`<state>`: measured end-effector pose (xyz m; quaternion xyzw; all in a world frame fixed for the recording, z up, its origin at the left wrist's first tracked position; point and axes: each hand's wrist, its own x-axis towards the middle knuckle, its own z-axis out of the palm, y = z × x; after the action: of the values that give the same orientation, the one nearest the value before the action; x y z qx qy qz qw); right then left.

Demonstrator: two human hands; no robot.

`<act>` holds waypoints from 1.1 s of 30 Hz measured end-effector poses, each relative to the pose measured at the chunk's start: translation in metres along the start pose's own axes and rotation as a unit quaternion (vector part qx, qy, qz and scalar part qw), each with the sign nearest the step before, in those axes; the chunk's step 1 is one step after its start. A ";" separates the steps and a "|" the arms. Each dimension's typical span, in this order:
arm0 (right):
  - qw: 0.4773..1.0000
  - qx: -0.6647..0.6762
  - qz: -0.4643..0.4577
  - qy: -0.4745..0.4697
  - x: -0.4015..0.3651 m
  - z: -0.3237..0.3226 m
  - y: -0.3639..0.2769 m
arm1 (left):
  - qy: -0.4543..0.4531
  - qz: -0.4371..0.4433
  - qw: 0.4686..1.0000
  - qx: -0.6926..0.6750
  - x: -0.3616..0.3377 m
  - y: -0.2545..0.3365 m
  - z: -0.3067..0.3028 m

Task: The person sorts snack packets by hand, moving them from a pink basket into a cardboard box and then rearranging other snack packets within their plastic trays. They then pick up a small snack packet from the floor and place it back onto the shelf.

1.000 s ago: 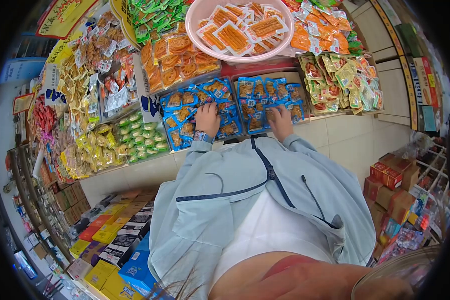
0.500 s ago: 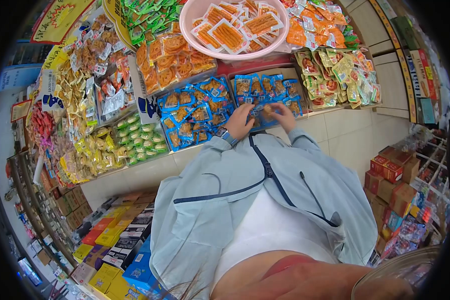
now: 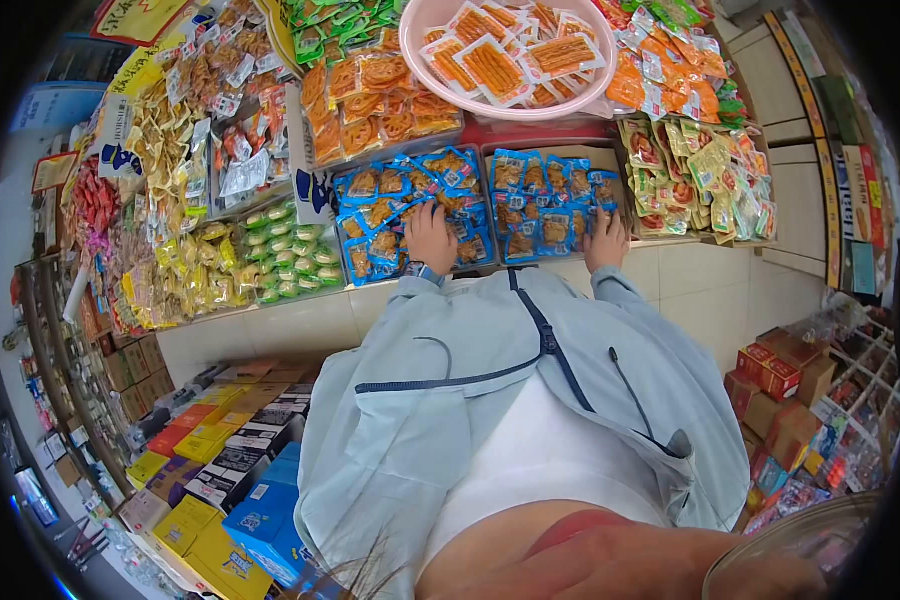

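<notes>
My left hand [image 3: 430, 240], with a watch on its wrist, reaches over the left tray of blue snack packets [image 3: 375, 212]. Its fingers are slightly apart and rest on the packets; the fingertips are partly hidden among them. At the right edge of the other tray lies my right hand [image 3: 607, 241], fingers stretched forward and apart, touching the packets or the rim there. Inside this tray, blue packets [image 3: 530, 175] with brown contents lie in rows, and bare cardboard [image 3: 590, 155] shows at the back.
A pink basin [image 3: 415, 60] of flat orange snack packs stands behind the trays. Green-and-white packets [image 3: 292, 250] lie to the left, and cream-coloured packets [image 3: 705, 170] to the right. Colourful boxes [image 3: 205, 440] are stacked at lower left, cartons [image 3: 770, 375] at lower right.
My hands have parted from over the right tray: the left went to the left tray, the right to the right tray's edge. The packets in the right tray's front now show. The view shifted slightly.
</notes>
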<state>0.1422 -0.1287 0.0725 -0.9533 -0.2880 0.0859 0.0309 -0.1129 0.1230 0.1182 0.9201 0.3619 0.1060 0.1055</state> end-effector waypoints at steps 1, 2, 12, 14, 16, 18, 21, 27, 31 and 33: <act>1.000 -0.005 0.005 -0.002 0.000 0.002 -0.001 | -0.007 0.002 1.000 0.001 -0.002 -0.005 0.005; 1.000 -0.008 0.001 -0.006 0.000 0.001 -0.001 | -0.014 0.005 1.000 0.001 -0.002 -0.007 0.003; 1.000 -0.014 -0.019 -0.002 -0.002 -0.005 -0.001 | 0.059 -0.033 0.998 -0.015 0.027 -0.011 -0.031; 1.000 -0.007 -0.023 0.004 -0.003 -0.005 -0.001 | 0.096 -0.031 0.994 0.034 0.046 -0.035 -0.029; 1.000 0.000 -0.027 0.006 -0.003 -0.004 0.001 | 0.081 -0.022 0.993 0.084 0.060 -0.055 -0.028; 1.000 0.005 -0.025 0.009 -0.004 -0.004 0.001 | 0.015 -0.007 0.990 0.137 0.068 -0.070 -0.026; 0.999 0.021 -0.024 0.015 -0.003 -0.004 0.001 | -0.029 0.016 0.987 0.158 0.079 -0.077 -0.021; 0.998 -0.014 -0.032 0.048 -0.016 -0.022 -0.010 | 0.040 0.017 0.999 -0.007 0.081 -0.038 -0.058; 0.976 0.151 -0.150 0.053 -0.023 -0.052 -0.044 | -0.006 -0.032 0.964 -0.264 0.055 0.028 -0.050; 0.913 0.334 -0.235 -0.001 -0.017 -0.064 -0.073 | -0.121 -0.036 0.922 -0.366 0.044 0.052 -0.018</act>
<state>0.1003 -0.0779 0.1458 -0.7917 -0.4586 0.1682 0.3668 -0.0528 0.1183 0.1549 0.8094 0.3154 0.1147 0.4819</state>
